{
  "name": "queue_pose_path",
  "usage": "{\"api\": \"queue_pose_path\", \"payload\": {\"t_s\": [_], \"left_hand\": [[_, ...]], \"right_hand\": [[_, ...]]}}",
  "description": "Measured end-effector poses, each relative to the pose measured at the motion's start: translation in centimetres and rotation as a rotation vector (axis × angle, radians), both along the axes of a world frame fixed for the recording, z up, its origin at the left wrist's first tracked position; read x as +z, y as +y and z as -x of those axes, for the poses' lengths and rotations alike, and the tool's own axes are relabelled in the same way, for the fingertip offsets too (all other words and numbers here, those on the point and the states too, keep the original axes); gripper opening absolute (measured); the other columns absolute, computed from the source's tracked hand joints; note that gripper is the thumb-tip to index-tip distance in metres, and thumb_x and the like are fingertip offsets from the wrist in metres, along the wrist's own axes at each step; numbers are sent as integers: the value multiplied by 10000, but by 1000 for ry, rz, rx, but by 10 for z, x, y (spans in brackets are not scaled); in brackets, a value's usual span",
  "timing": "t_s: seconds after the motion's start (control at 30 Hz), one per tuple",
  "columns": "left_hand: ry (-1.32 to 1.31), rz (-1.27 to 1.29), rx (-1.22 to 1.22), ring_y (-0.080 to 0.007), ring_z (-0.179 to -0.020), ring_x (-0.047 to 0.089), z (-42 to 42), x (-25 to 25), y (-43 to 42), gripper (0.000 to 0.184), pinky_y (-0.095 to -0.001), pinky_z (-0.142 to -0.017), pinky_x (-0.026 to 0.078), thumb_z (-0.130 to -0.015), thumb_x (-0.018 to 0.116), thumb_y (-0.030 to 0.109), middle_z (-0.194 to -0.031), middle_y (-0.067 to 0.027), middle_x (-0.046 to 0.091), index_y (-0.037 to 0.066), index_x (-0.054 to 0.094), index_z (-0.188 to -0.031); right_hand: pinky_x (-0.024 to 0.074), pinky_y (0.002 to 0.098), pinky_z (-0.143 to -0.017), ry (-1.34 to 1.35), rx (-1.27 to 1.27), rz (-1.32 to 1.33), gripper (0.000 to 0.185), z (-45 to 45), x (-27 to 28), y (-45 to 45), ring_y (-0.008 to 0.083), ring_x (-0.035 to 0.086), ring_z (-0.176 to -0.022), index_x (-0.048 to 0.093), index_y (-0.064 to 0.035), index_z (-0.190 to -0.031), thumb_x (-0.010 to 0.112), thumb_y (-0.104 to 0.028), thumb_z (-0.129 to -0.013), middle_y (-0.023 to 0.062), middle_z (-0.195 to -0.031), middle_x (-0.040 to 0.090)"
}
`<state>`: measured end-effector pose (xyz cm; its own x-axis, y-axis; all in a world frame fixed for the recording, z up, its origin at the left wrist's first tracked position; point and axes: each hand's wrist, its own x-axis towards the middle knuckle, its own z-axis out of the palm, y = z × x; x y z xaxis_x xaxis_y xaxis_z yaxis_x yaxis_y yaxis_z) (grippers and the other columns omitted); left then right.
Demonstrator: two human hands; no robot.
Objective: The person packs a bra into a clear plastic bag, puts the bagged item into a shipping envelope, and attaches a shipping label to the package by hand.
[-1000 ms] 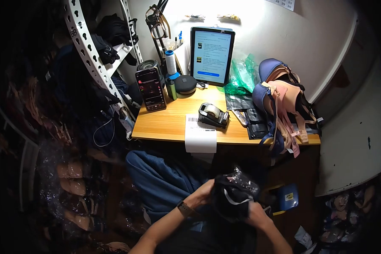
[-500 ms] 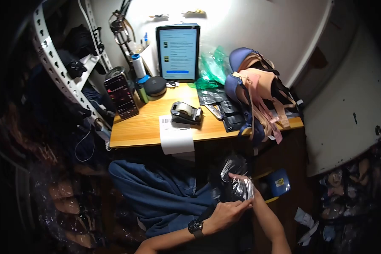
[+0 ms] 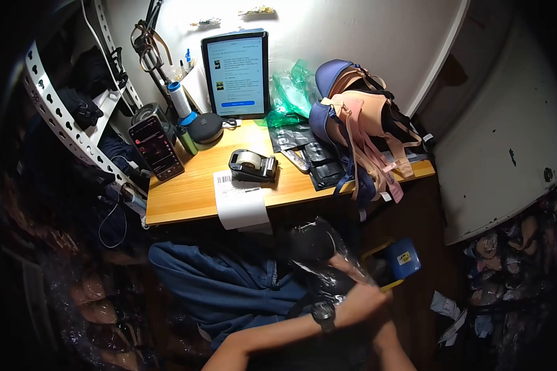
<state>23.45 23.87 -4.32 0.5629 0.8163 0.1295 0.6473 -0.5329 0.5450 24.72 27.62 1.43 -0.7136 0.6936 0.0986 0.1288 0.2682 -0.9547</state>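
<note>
A black, rounded item sits in a clear plastic bag above my lap. It looks like fabric, but I cannot tell its exact kind. My right hand reaches into the bag from the right, its thumb side showing through the film and its fingers hidden behind the black item. Crossing over my right wrist, my left hand, with a dark watch on the wrist, is closed at the mouth of the bag. Motion blurs it, and its fingertips are hidden.
On the wooden desk are a tape dispenser, a printed label over the front edge, a phone, a tablet and piled bras. A blue and yellow bin stands right of my hands.
My left hand has moved right and up over my right wrist. The bag and black item have shifted left and turned. The whole view has shifted slightly.
</note>
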Motion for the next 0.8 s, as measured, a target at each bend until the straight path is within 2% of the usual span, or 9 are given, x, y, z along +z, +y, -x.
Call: {"api": "queue_pose_path", "payload": {"t_s": [0.13, 0.2, 0.23, 0.3, 0.37, 0.53, 0.63, 0.73, 0.8], "left_hand": [[17, 16, -64, -282, -742, 619, -2, 31, -45, 453, -342, -557, 494, -729, 550, 67, -926, -138, 589, 68, 487, -1178], [-191, 7, 100, -286, -864, 581, 50, 63, -44, 498, -355, -647, 492, -724, 549, 30, -1004, -143, 557, 73, 482, -1215], [-351, -8, 136, -291, -979, 525, 79, 54, -44, 598, -365, -781, 472, -690, 566, -11, -1061, -139, 524, 84, 438, -1266], [-342, -6, 432, -351, -1050, 458, 131, 71, -43, 707, -388, -894, 427, -616, 612, -20, -1144, -178, 447, 52, 393, -1284], [-318, 169, 509, -367, -1081, 432, 155, 35, -47, 806, -391, -917, 419, -600, 654, -11, -1174, -195, 410, 38, 308, -1326], [-557, 145, 523, -361, -1052, 464, 117, -11, -53, 863, -393, -882, 442, -627, 700, 29, -1147, -191, 434, 38, 240, -1356], [-141, 426, 659, -345, -1002, 504, 110, -24, -69, 910, -384, -844, 464, -622, 747, 76, -1101, -179, 465, 40, 223, -1366], [46, 352, 652, -326, -948, 532, 133, -14, -92, 862, -384, -807, 477, -621, 727, 43, -1058, -170, 487, 40, 266, -1349], [-9, 189, 772, -329, -956, 528, 169, 27, -112, 789, -392, -798, 478, -617, 690, -3, -1051, -170, 492, 34, 321, -1314]], "right_hand": [[529, 319, -770, 8, -12, -42, 284, -3, 3, 2, 185, 623, -884, 512, -39, -1137, 492, -158, -879, 113, -999, 613], [526, 325, -783, 130, -31, 231, 299, -19, -31, 15, 187, 619, -893, 494, -46, -1153, 493, -165, -879, 111, -1013, 605], [522, 331, -797, 213, -47, 388, 311, -28, -56, 25, 190, 616, -902, 481, -49, -1164, 495, -171, -879, 108, -1024, 599], [513, 342, -824, 392, -82, 689, 336, -38, -107, 42, 195, 609, -920, 455, -54, -1187, 499, -182, -879, 102, -1047, 586], [517, 338, -811, 502, -52, 905, 308, -35, -133, 52, 200, 614, -902, 472, -46, -1156, 497, -178, -879, 104, -1027, 593], [526, 330, -777, 592, 76, 1105, 248, -29, -136, 62, 211, 626, -858, 516, -24, -1078, 491, -169, -879, 110, -979, 611], [532, 325, -757, 600, 98, 1118, 223, -27, -131, 69, 217, 633, -832, 542, -10, -1031, 487, -164, -879, 114, -949, 623], [538, 320, -737, 594, 116, 1120, 210, -28, -126, 69, 224, 641, -805, 568, 3, -985, 484, -158, -879, 117, -920, 634], [541, 316, -723, 594, 111, 1135, 210, -29, -125, 67, 228, 645, -788, 586, 12, -953, 481, -154, -879, 120, -901, 641]]}}
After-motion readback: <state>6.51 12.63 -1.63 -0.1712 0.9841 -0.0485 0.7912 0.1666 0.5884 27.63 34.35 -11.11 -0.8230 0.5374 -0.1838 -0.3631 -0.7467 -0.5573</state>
